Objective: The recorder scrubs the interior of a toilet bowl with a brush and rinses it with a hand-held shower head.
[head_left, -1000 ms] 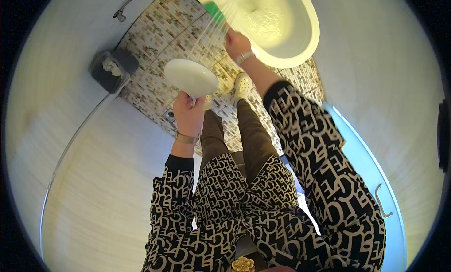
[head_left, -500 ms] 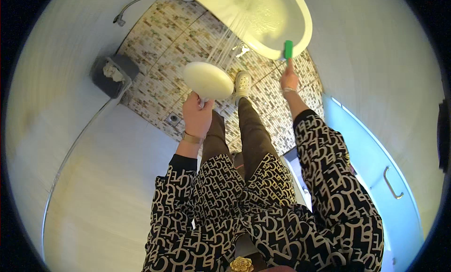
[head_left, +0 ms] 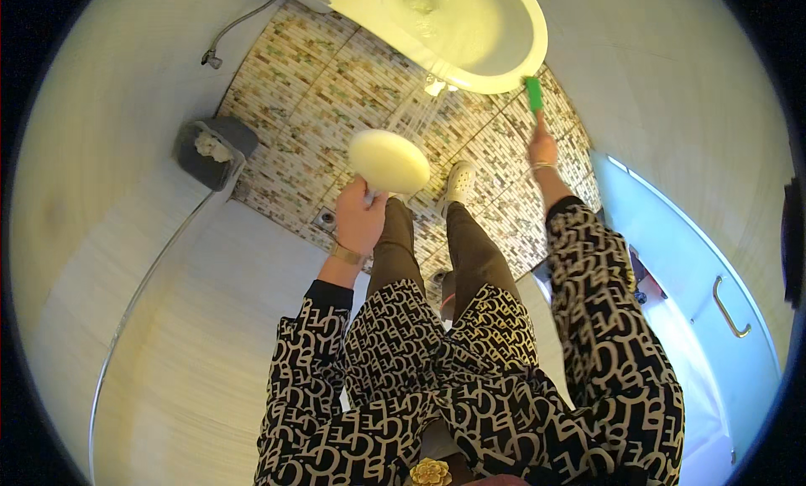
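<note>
My left hand (head_left: 359,220) is closed around the handle of a round white shower head (head_left: 389,162), tilted away from me. Thin streams of water fall from it toward the tiles at the foot of a white toilet (head_left: 540,39). Water lies in the bowl. My right hand (head_left: 542,147), held farther to the right, grips a green brush (head_left: 533,94). The brush's far end is beside the toilet's front rim; whether it touches is unclear. Its bristles cannot be made out.
A grey bin (head_left: 189,157) with crumpled white paper stands at the left wall. The shower hose (head_left: 138,297) runs down the left side. A short pipe (head_left: 239,22) hangs from the wall. At right is a pale blue door (head_left: 672,234) with a metal handle (head_left: 729,308). Mosaic tiles (head_left: 290,83) cover the floor.
The spray has moved from the bowl and rim to the toilet's base and floor. In the picture, the shower head and brush have shifted right; the brush has left the rim's upper side.
</note>
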`<state>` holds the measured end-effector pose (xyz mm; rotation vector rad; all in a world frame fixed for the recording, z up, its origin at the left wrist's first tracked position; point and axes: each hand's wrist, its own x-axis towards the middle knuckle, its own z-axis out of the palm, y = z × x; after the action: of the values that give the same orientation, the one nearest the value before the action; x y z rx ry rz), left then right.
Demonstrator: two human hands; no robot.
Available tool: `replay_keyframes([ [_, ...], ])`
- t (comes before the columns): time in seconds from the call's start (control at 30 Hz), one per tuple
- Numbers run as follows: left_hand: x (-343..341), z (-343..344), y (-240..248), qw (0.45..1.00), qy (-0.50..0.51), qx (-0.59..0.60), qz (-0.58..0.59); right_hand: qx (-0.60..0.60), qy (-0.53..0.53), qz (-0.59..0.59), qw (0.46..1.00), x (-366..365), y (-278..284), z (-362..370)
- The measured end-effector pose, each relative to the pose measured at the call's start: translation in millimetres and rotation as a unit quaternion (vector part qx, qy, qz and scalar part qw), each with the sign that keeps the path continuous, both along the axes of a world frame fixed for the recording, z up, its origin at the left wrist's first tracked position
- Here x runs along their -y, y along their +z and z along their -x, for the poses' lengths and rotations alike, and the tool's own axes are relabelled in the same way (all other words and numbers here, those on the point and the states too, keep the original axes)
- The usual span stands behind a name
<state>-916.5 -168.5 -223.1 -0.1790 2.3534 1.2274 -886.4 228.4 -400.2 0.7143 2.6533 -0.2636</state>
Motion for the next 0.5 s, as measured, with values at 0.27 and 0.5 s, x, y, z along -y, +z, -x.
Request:
replay_keyframes([
  [0.27,-38,11,12,0.999,-0.023,0.000,-0.043,-0.082,-0.032,0.026,0.996,-67,77,-48],
  [0.5,-41,61,68,0.995,-0.030,-0.015,0.097,0.045,-0.145,0.098,0.983,-62,138,-179],
])
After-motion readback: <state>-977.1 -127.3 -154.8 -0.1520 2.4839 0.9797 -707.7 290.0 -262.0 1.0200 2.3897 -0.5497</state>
